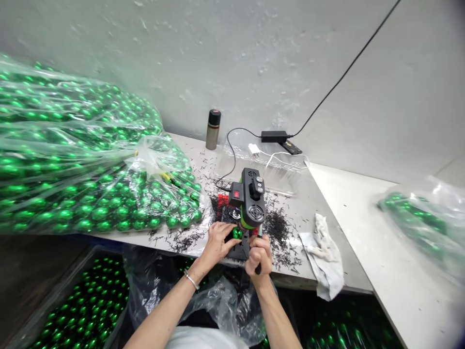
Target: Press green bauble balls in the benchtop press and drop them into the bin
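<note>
"Wearing what?"
"On the left wrist (199, 269), a slim silver bangle (191, 280)."
"And on the body?"
"White top (207, 338), only partly in view."
"Sleeves?"
"Bare forearms (165, 311), and a bare left hand (218, 241) and right hand (259, 255)."

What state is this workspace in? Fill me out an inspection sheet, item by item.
Surface: light tabletop, strewn with small black pieces.
Job's things: black machine; green ball beside its base.
Clutter: white cloth over the front edge; bottle at the back.
Hands: left hand pinching the ball; right hand gripping a black handle.
Cables: black cord joining machine and adapter.
Surroundings: bag of green balls left; grey wall behind.
</note>
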Demonstrator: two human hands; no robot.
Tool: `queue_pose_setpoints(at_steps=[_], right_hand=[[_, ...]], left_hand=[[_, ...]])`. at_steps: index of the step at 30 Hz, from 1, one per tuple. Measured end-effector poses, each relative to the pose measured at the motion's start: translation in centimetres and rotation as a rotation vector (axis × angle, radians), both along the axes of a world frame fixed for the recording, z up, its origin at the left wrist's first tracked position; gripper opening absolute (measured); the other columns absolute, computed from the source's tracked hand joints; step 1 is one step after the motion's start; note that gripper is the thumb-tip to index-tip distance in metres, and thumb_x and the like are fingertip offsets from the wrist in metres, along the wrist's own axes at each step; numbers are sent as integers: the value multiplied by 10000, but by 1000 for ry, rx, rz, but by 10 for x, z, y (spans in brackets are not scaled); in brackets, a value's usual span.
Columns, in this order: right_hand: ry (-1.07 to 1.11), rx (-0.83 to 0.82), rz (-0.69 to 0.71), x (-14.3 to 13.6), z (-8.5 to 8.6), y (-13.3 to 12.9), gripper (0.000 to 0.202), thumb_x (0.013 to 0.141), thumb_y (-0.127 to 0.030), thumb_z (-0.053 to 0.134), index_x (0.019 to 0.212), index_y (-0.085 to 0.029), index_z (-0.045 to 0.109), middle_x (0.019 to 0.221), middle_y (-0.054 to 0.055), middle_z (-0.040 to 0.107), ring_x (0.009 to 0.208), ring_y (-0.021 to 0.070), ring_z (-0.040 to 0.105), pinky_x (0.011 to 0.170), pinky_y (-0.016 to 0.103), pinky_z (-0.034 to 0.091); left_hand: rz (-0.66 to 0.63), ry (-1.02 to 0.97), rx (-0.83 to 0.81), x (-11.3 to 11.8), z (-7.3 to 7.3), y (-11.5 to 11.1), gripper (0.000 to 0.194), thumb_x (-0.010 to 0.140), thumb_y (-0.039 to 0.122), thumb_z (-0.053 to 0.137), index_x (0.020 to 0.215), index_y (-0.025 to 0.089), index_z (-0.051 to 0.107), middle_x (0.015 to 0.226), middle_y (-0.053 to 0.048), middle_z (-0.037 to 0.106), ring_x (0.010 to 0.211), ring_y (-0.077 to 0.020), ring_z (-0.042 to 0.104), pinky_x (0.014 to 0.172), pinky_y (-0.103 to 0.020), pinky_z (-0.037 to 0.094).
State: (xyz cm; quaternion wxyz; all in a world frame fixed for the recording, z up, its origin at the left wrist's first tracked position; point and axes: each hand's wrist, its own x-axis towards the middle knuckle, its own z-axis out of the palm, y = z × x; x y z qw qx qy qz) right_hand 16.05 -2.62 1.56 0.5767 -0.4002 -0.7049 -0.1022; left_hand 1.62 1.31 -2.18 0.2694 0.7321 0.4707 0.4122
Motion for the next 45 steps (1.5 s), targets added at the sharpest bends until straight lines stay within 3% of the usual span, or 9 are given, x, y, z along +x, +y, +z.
queue_pose_setpoints(at_steps=[9,15,20,24,28,31,36,40,45], right_hand=[[303,-182,33,-5,79,-3,324,972,-159,450,653,-216,461,640,-10,498,601,124,507,548,290,353],[362,-110,41,-15,73,-2,365,976,-155,442,617,-215,428,618,-19,474,571,118,491,544,295,346],[344,-115,46,-14,66,-3,358,969,-132,437,620,-212,428,619,-22,471,574,114,494,546,291,350],[284,-111,63,-11,62,-5,338,956,-101,424,636,-208,431,633,-17,487,583,110,501,537,283,349],[276,-122,71,-10,58,-6,339,955,-90,403,640,-209,440,654,-10,503,597,110,506,543,279,368],[277,-94,73,-10,57,-4,336,948,-92,415,635,-211,444,645,-13,495,587,113,501,532,278,367],[256,-68,96,-10,57,-2,309,945,-87,423,660,-204,447,665,-14,500,593,106,495,542,275,379],[261,-50,74,-12,58,-1,312,954,-94,412,663,-204,443,657,-16,493,602,108,494,569,286,388],[233,-37,73,-11,58,-1,305,962,-122,425,670,-208,446,666,-13,505,602,113,496,579,294,395]], left_hand=[[65,-128,26,-27,1,-35,371,920,352,674,1270,230,673,1177,-127,724,1118,-281,650,986,-457,525],[16,75,142,-80,-4,-75,553,893,479,687,1386,247,595,1281,-144,681,1160,-296,650,1000,-433,538],[229,252,233,-91,27,-1,326,1007,306,481,1237,185,678,1208,-164,697,1138,-299,618,990,-473,490],[280,580,25,-93,52,64,200,928,187,541,924,145,737,1001,-206,712,1012,-346,631,902,-476,462],[200,712,-177,-99,60,86,55,768,152,747,734,142,706,862,-199,720,955,-377,671,888,-453,459],[181,690,-203,-108,65,82,81,783,161,734,863,145,731,903,-163,738,932,-343,693,857,-414,484],[47,-108,-489,-114,76,56,480,926,392,620,1355,176,601,1086,-97,733,955,-253,707,870,-369,539],[-68,-856,-802,-96,73,26,466,900,297,681,1344,177,612,1047,-78,742,886,-181,726,829,-299,582],[-29,-1108,-985,-60,56,8,320,877,178,715,1193,140,690,939,-81,767,830,-164,743,791,-257,604]])
